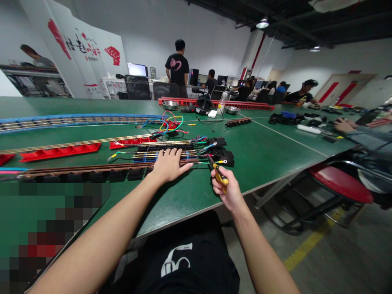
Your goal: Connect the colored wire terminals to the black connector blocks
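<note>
Left hand point(168, 165) flat with spread grip on black model rail track strip point(101, 167), green felt tabletop point(260, 151) beneath, right hand point(228, 191) grip pinching yellow-handled screwdriver point(218, 171), tip beside coloured wires point(211, 153).

A white mark shaped like the numeral 5 point(175, 261) stands on the black garment in the person's lap, below the fingers point(180, 157). Far beyond the fingers, the white wall banner point(87, 49) bears brush-style characters, too blurred to read.
</note>
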